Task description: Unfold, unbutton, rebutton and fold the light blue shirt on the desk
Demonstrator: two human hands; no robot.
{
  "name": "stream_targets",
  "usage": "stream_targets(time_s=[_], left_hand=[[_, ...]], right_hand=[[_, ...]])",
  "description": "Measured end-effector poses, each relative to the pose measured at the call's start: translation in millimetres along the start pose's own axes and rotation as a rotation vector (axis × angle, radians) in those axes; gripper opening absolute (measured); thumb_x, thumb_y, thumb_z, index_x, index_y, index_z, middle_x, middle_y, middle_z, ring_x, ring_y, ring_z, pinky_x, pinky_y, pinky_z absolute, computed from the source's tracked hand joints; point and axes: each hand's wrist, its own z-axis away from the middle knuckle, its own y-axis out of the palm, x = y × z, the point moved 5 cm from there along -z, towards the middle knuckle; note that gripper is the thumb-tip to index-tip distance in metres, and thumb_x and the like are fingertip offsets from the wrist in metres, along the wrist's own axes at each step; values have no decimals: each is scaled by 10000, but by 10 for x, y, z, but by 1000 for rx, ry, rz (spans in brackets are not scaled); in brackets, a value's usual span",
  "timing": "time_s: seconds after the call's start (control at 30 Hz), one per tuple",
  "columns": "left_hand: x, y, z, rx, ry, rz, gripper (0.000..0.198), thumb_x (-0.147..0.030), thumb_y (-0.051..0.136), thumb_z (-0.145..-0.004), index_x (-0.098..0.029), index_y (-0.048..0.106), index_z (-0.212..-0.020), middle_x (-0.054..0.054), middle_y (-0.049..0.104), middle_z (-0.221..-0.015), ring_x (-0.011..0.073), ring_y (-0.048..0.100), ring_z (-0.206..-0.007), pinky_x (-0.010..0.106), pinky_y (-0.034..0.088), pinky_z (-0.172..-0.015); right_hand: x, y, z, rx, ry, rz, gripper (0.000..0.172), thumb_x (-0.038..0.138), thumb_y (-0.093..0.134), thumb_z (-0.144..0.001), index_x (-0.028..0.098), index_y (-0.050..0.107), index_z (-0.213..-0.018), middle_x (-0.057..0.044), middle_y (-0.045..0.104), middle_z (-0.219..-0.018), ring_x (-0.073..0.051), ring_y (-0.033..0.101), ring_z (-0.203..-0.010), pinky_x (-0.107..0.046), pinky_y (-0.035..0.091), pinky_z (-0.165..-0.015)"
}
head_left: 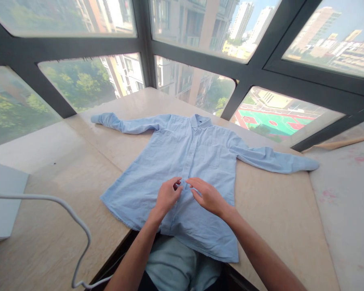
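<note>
A light blue long-sleeved shirt (157, 169) lies front side up, its collar away from me and both sleeves spread out sideways. Its button placket (188, 159) runs down the middle and looks closed along the upper part. Over the lower placket, my left hand (169, 195) is curved, thumb and fingers apart, with nothing visible in it. Just to its right, my right hand (208, 196) has its fingers bent towards the left hand, also holding nothing I can see. Whether the fingertips touch the cloth is hard to tell. The hem hangs slightly over the front edge, near my lap.
The shirt rests on a beige stone-look counter (276, 202) in a window corner. On the left are a white box-like object (4, 202) and a white cable (79, 221) curving down. Dark window frames (197, 54) rise behind; a floral cloth-like surface (346, 194) borders the right.
</note>
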Motion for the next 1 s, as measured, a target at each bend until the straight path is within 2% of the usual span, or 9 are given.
stream_targets(time_s=[0.07,0.13,0.23,0.33,0.53,0.7,0.8,0.93,1.0], left_hand=[[-19,-13,21,3,34,-3,324,-196,592,-811,-173,676,-1123,47,741,-972,178,665,-825,294,495,-831],[-31,-33,36,6,58,9,278,-209,528,-859,-171,675,-1091,51,739,-966,184,666,-845,293,491,-822],[-30,-57,32,24,65,34,293,-165,419,-900,-184,684,-1024,39,735,-939,175,664,-856,275,484,-805],[-35,-63,-7,32,76,-45,293,-103,451,-859,-183,693,-1005,39,722,-951,172,647,-850,272,472,-813],[-87,-5,-84,140,57,-284,260,-171,484,-911,-208,738,-954,62,665,-991,177,621,-849,278,462,-795],[-94,-21,-103,147,-3,-384,269,-213,544,-907,-220,690,-1133,70,656,-993,206,623,-897,288,456,-803],[-92,-7,-106,167,13,-437,233,-261,507,-939,-244,718,-1038,62,647,-981,191,626,-839,273,448,-753],[-77,1,-108,156,32,-426,258,-251,479,-951,-249,734,-915,42,654,-933,175,625,-807,263,431,-718],[-72,-4,-105,130,45,-397,228,-234,501,-936,-242,726,-902,35,662,-934,175,625,-824,265,428,-725]], right_hand=[[-55,111,-275,78,-82,39,485,23,450,-871,206,555,-1307,-101,629,-1285,-221,580,-1206,-393,494,-1002],[-136,223,-454,205,-111,86,475,5,470,-848,181,561,-1279,-103,650,-1227,-221,610,-1135,-359,511,-938],[-233,293,-562,362,-106,165,383,43,495,-873,193,586,-1213,-68,673,-1063,-195,642,-959,-290,505,-783],[-267,253,-568,403,-109,240,288,91,512,-902,213,612,-1142,-46,639,-979,-163,610,-826,-251,444,-682],[-283,189,-497,363,-202,341,144,160,526,-937,191,662,-975,-48,611,-927,-134,544,-721,-242,364,-604],[-306,197,-464,241,-279,320,88,158,568,-898,188,639,-855,-45,610,-953,-126,542,-726,-236,377,-617],[-315,265,-449,226,-334,315,122,115,525,-876,189,621,-887,-51,622,-990,-135,549,-742,-246,402,-640],[-344,308,-404,178,-348,284,140,97,486,-884,183,596,-880,-26,614,-817,-151,546,-717,-263,406,-650],[-349,288,-362,134,-349,258,134,96,489,-896,177,596,-890,-28,623,-805,-158,553,-734,-273,410,-678]])
